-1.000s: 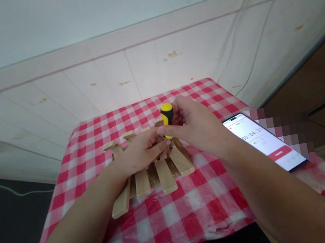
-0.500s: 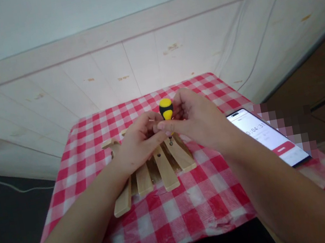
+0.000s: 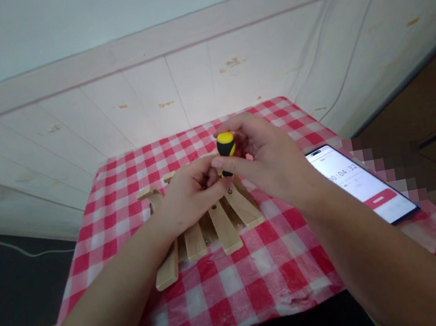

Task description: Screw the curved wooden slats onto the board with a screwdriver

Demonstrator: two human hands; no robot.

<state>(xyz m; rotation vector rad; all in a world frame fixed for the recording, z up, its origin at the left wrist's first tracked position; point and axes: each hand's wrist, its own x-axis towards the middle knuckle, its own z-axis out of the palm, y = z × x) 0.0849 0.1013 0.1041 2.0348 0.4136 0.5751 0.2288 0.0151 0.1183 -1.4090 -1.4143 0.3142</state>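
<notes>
A short screwdriver [image 3: 226,143] with a yellow and black handle stands nearly upright over a piece made of light wooden slats [image 3: 225,228]. My right hand [image 3: 265,157] closes round its handle, thumb across the near side. Its tip is at a dark screw [image 3: 230,190] in the rightmost slat. My left hand [image 3: 192,193] rests over the slats, with thumb and fingers pinched together by the lower end of the screwdriver. What those fingers grip is partly hidden. Another dark screw [image 3: 214,207] sits in the slat beside it.
A red and white checked cloth [image 3: 226,307] covers the small table. At the right lies a phone [image 3: 359,183] with a running timer on its screen. A pale panelled wall [image 3: 147,97] stands behind the table, and thin cables hang at the right.
My right hand has turned and its fingers have come further round the screwdriver handle. The handle leans slightly more to the right. My left thumb has moved nearer the screw.
</notes>
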